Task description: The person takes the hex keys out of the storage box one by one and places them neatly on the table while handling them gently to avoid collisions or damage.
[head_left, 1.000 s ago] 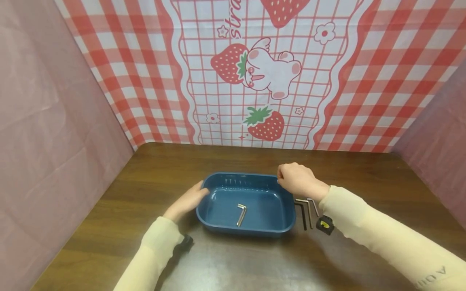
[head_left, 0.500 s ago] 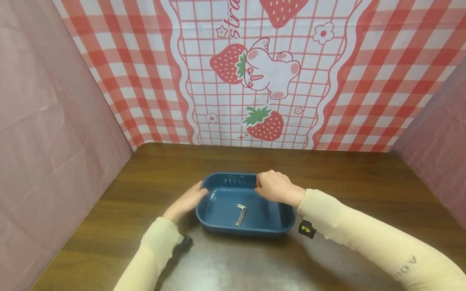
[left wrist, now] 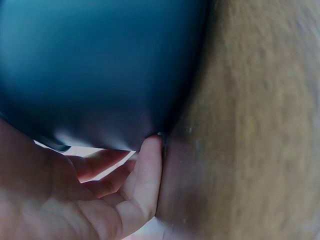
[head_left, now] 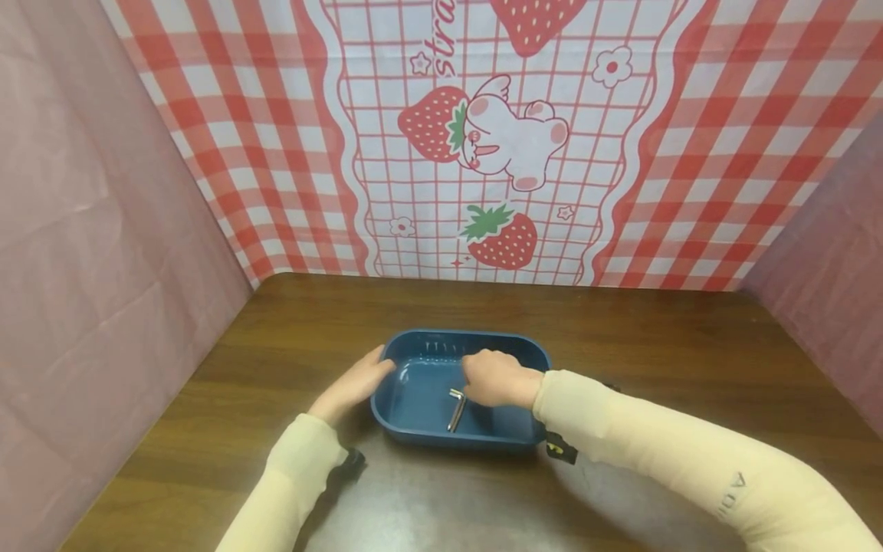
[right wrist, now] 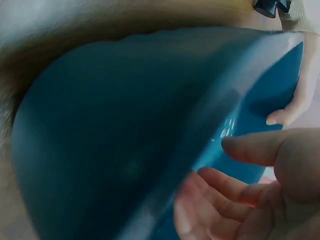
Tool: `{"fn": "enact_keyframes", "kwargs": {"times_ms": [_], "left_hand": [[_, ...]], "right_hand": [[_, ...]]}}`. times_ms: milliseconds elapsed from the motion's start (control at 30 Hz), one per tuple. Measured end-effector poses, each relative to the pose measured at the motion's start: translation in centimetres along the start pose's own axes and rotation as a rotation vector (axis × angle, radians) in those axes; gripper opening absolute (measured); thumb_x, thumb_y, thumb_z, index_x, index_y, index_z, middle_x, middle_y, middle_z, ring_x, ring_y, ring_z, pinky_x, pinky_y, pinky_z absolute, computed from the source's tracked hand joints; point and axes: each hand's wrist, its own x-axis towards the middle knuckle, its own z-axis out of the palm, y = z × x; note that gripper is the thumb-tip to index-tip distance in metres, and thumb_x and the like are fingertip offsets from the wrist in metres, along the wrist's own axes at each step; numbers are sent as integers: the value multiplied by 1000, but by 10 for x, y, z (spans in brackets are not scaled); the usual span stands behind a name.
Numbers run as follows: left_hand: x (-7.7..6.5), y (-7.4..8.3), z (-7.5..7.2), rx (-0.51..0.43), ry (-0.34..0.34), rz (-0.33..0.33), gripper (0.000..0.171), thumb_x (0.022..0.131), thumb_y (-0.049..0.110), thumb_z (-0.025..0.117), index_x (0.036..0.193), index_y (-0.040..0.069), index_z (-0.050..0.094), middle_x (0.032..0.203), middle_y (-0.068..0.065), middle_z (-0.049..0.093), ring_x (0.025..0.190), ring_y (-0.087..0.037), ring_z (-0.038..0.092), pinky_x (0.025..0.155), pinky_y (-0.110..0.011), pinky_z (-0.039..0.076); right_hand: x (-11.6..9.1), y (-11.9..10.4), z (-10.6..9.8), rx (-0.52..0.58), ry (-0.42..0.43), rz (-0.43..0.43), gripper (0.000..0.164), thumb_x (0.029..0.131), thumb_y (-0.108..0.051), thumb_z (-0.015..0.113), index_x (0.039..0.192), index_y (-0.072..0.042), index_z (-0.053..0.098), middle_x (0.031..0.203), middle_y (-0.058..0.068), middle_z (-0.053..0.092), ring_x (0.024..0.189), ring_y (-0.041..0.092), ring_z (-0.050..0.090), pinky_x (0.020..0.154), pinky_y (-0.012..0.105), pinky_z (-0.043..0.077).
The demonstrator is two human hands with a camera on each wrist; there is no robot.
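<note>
A blue rectangular tray point(head_left: 476, 442) sits on the table, with a silver L-shaped hex key point(head_left: 456, 410) on its floor. My left hand point(head_left: 353, 386) grips the tray's left end, thumb over the rim and fingers against the outer wall, as the left wrist view shows. My right hand point(head_left: 498, 379) is inside the tray, just right of and above the hex key. In the right wrist view its thumb and loosely bent fingers point(right wrist: 227, 187) stand apart, nothing seen between them. Contact with the key cannot be made out.
The right sleeve point(head_left: 641, 422) covers the spot right of the tray, where a small dark thing point(head_left: 612, 387) peeks out behind it. A black wrist camera point(head_left: 562, 448) hangs under that sleeve. A checked strawberry cloth point(head_left: 483, 138) hangs behind the brown table point(head_left: 331, 307).
My right hand has moved left and down from above the tray's right rim to beside the hex key. The sleeve now hides several hex keys lying right of the tray. My left hand stays put.
</note>
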Motion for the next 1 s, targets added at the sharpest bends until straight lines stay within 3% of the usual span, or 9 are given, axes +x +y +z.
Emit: {"fn": "enact_keyframes", "kwargs": {"times_ms": [200, 433, 733, 1000], "left_hand": [[0, -1, 1, 1, -3, 5, 47, 89, 18, 39, 131, -3, 39, 130, -20, 48, 120, -33, 44, 102, -49, 32], [-1, 2, 0, -16, -1, -7, 45, 89, 19, 39, 130, -2, 41, 127, -18, 50, 118, -31, 47, 101, -49, 34], [-2, 1, -1, -17, -1, -17, 46, 90, 19, 39, 131, -1, 40, 129, -17, 49, 120, -32, 45, 102, -49, 32], [-2, 1, -1, -16, -4, -14, 46, 89, 19, 39, 130, -1, 41, 127, -17, 50, 118, -32, 46, 100, -49, 34]], "right_hand": [[4, -9, 12, -30, -44, 18, 26, 82, -23, 62, 96, -2, 57, 69, 5, 56, 64, 20, 57, 61, 36, 49], [9, -14, 21, -80, -12, 11, 43, 83, -27, 61, 114, 1, 51, 99, 16, 63, 91, 28, 62, 77, 43, 51], [12, -13, 29, -112, 26, 11, 33, 82, -25, 61, 103, -1, 55, 98, 14, 62, 91, 29, 61, 72, 44, 51], [14, -11, 33, -143, 58, 8, 24, 83, -19, 56, 96, 1, 58, 88, 13, 61, 80, 26, 60, 64, 42, 51]]}}
